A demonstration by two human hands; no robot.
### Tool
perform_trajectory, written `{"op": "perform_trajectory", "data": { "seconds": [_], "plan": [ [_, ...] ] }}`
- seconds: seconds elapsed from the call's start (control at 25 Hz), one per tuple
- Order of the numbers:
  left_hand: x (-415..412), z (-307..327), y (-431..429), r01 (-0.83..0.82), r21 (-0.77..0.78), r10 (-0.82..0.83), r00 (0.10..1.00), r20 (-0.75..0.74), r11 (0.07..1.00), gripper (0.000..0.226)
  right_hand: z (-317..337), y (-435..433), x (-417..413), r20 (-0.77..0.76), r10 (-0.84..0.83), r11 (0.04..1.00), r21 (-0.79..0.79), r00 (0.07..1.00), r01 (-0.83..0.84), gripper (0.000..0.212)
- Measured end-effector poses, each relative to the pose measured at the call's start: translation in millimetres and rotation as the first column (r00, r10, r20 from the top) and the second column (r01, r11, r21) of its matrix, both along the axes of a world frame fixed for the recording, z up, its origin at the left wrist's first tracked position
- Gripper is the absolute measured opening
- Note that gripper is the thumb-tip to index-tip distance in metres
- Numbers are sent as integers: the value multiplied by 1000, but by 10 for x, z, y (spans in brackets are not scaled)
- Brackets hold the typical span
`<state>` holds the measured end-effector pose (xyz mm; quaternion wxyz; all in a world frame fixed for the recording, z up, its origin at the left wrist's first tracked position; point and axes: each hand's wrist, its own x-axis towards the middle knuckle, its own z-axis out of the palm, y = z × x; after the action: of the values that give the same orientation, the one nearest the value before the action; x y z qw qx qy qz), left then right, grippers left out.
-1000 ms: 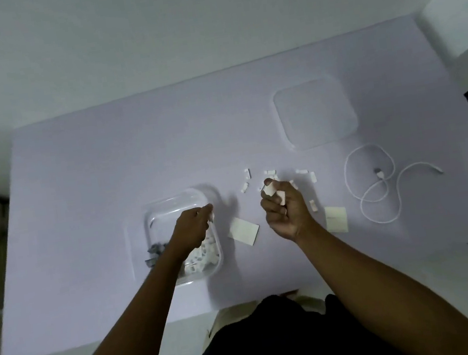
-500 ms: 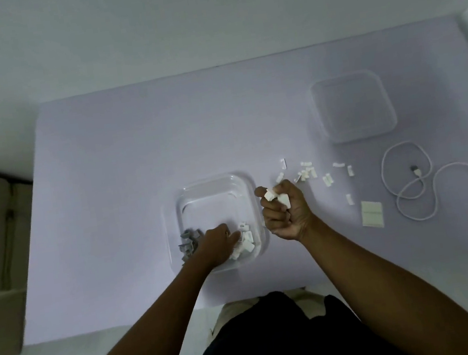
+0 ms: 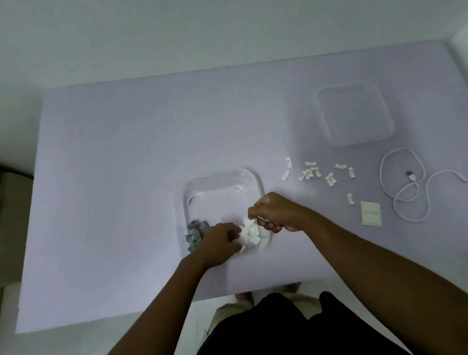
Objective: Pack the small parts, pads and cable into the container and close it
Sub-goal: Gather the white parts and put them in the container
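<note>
The right hand (image 3: 277, 212), fist closed on white parts, has swung over the container (image 3: 222, 185) beside the curled left hand (image 3: 220, 239), ready to drop them in.

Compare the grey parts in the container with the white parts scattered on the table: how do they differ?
The grey parts are darker and sit bunched in the near-left corner of the container; the white parts are pale and lie spread out, loose on the table, right of the container. The grey parts are packed; the white parts are not yet. Both are small pieces.
</note>
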<state>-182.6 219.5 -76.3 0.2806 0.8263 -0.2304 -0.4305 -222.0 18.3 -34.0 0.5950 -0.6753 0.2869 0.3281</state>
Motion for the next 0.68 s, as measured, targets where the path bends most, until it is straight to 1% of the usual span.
{"op": "perform_trajectory", "data": {
  "seconds": [0.12,0.16,0.2,0.24,0.32,0.36,0.4,0.48,0.52,0.6,0.68],
  "plan": [
    [48,137,119,-143,-84,136,987,-84,986,28,31,147,114,25,194,966,-177,981,-187,20],
    [71,185,158,-196,-90,191,980,-58,976,26,19,192,151,17,265,939,-231,964,-254,23],
    [98,219,197,-237,-87,241,970,36,967,23,-3,232,183,-4,334,904,-283,943,-322,25],
    [127,231,267,-274,-84,285,944,168,958,22,-27,293,216,-34,410,854,-336,911,-397,29],
    [170,217,410,-326,-105,340,853,397,940,19,-118,429,252,-92,552,725,-439,829,-531,37],
    [180,200,474,-327,-126,347,811,471,937,18,-177,495,249,-105,597,672,-476,795,-567,39],
    [179,173,524,-301,-150,334,783,525,942,17,-235,551,229,-110,628,633,-504,771,-588,40],
    [144,77,601,-181,-166,246,757,606,969,15,-334,636,158,-125,670,574,-539,732,-617,41],
    [113,20,632,-117,-140,180,748,639,983,12,-367,667,123,-124,674,567,-545,729,-617,41],
    [61,-81,687,-37,-64,71,723,687,997,6,-400,726,83,-101,671,573,-560,735,-599,37],
    [58,-133,699,-21,-36,41,692,720,999,5,-399,761,63,-70,691,543,-605,719,-581,28]
  ]
}}
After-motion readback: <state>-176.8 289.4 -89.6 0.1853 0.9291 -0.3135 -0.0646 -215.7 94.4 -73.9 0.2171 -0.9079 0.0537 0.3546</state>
